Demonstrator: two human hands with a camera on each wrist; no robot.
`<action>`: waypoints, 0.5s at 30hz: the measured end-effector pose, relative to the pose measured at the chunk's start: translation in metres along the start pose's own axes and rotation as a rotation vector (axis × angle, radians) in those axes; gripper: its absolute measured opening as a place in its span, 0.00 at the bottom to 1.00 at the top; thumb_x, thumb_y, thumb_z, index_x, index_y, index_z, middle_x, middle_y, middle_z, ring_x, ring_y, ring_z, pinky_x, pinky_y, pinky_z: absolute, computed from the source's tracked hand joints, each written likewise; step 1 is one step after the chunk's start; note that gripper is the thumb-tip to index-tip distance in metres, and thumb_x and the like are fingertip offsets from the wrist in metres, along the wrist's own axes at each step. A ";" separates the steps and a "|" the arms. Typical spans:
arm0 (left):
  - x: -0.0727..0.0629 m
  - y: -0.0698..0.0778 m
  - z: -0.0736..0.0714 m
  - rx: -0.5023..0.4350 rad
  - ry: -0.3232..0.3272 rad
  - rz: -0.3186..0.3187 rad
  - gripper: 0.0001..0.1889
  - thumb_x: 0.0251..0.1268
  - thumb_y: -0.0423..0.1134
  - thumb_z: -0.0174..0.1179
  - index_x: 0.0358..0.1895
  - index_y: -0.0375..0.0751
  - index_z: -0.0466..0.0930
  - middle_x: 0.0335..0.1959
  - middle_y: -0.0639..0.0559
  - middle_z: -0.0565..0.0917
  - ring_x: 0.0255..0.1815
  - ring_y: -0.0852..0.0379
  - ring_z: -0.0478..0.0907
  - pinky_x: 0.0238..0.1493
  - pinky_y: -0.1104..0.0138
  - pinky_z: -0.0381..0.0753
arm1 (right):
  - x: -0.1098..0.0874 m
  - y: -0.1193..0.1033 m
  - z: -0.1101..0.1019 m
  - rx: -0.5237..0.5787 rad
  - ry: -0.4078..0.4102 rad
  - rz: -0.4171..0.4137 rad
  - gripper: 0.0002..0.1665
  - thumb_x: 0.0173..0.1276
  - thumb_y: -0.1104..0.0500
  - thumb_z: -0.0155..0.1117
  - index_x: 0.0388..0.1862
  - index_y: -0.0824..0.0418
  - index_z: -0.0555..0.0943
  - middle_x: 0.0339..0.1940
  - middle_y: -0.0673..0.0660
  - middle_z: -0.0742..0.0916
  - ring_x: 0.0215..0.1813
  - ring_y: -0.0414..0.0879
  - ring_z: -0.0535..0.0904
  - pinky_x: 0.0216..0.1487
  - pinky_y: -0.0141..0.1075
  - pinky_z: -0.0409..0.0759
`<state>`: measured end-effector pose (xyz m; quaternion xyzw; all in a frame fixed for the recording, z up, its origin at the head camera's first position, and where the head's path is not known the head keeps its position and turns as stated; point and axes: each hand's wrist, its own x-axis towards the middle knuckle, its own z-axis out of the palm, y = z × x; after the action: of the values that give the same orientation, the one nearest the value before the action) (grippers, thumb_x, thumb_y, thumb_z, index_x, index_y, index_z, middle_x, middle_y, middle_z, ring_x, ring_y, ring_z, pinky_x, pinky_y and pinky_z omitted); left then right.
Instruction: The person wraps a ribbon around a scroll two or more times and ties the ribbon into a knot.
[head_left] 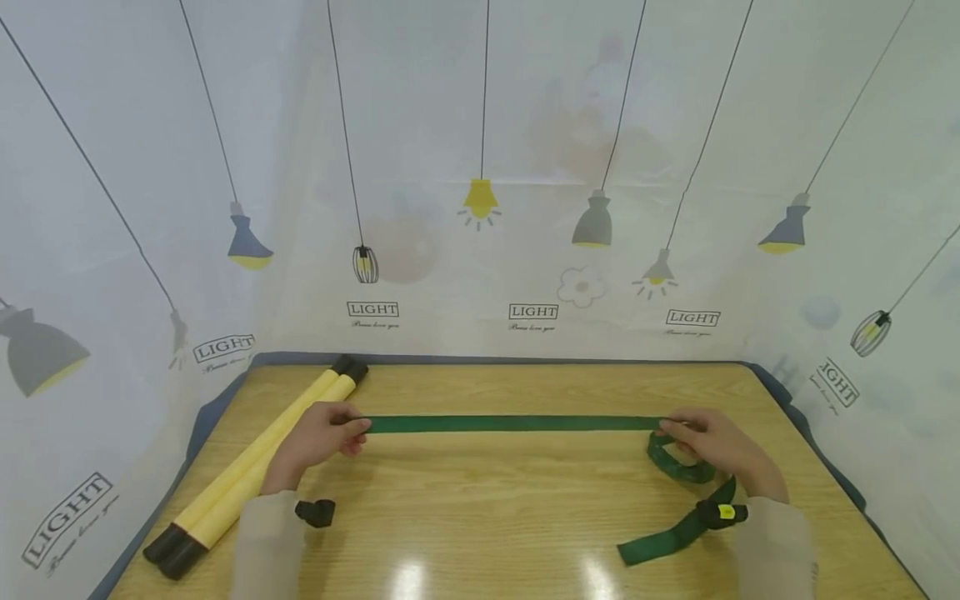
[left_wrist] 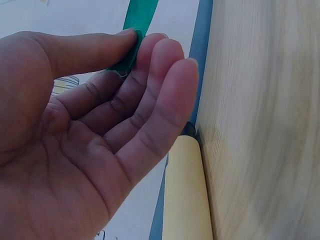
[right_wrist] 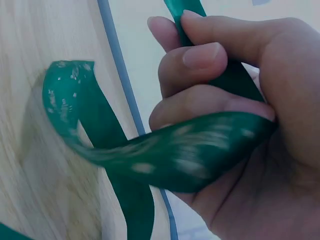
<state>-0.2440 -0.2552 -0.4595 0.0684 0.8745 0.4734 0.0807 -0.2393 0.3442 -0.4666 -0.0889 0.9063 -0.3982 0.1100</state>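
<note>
A green ribbon (head_left: 517,423) is stretched straight and level between both hands above the table. My left hand (head_left: 322,437) pinches its left end between thumb and fingers; the left wrist view shows the ribbon's short end (left_wrist: 131,55) under the thumb. My right hand (head_left: 708,442) pinches the ribbon farther along. From there the loose length loops below the fingers and trails onto the tabletop toward the front. In the right wrist view, the hanging ribbon (right_wrist: 175,155) curls past the palm, with pale marks on one face.
Two yellow tubes with black ends (head_left: 262,467) lie side by side, slanting along the left of the wooden table (head_left: 480,500). A white sheet printed with lamps (head_left: 450,108) stands around the back and sides. Each wrist wears a black strap.
</note>
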 end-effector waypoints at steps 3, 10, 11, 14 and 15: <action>-0.002 -0.002 -0.003 0.003 0.002 -0.017 0.10 0.76 0.37 0.60 0.43 0.30 0.83 0.32 0.43 0.85 0.30 0.53 0.84 0.39 0.55 0.89 | -0.003 0.004 -0.004 0.013 0.015 0.020 0.28 0.81 0.42 0.54 0.52 0.67 0.81 0.20 0.51 0.73 0.20 0.41 0.65 0.29 0.37 0.72; -0.007 -0.007 -0.012 0.026 0.022 -0.067 0.11 0.76 0.37 0.59 0.45 0.29 0.83 0.33 0.44 0.86 0.30 0.54 0.84 0.40 0.56 0.88 | -0.012 0.015 -0.015 0.085 0.040 0.130 0.38 0.80 0.36 0.52 0.68 0.68 0.75 0.18 0.47 0.71 0.18 0.40 0.63 0.23 0.39 0.72; -0.008 -0.008 -0.013 0.033 0.025 -0.072 0.11 0.76 0.37 0.59 0.45 0.29 0.83 0.33 0.44 0.86 0.30 0.54 0.84 0.40 0.56 0.88 | -0.014 0.016 -0.017 0.107 0.044 0.151 0.41 0.79 0.36 0.52 0.72 0.68 0.72 0.17 0.47 0.70 0.17 0.40 0.62 0.22 0.40 0.72; -0.009 -0.011 -0.016 0.034 0.021 -0.086 0.12 0.75 0.37 0.59 0.44 0.27 0.82 0.32 0.43 0.85 0.30 0.53 0.84 0.39 0.56 0.88 | -0.018 0.018 -0.021 0.159 0.042 0.208 0.46 0.78 0.34 0.53 0.77 0.68 0.64 0.16 0.45 0.68 0.16 0.39 0.60 0.20 0.39 0.70; -0.010 -0.012 -0.017 0.037 0.017 -0.089 0.12 0.76 0.37 0.59 0.44 0.26 0.82 0.32 0.43 0.85 0.30 0.53 0.84 0.39 0.56 0.88 | -0.019 0.019 -0.022 0.167 0.043 0.223 0.47 0.77 0.33 0.54 0.78 0.67 0.63 0.16 0.45 0.68 0.15 0.39 0.58 0.20 0.39 0.70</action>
<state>-0.2387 -0.2774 -0.4595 0.0266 0.8858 0.4538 0.0929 -0.2280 0.3769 -0.4636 0.0304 0.8765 -0.4593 0.1411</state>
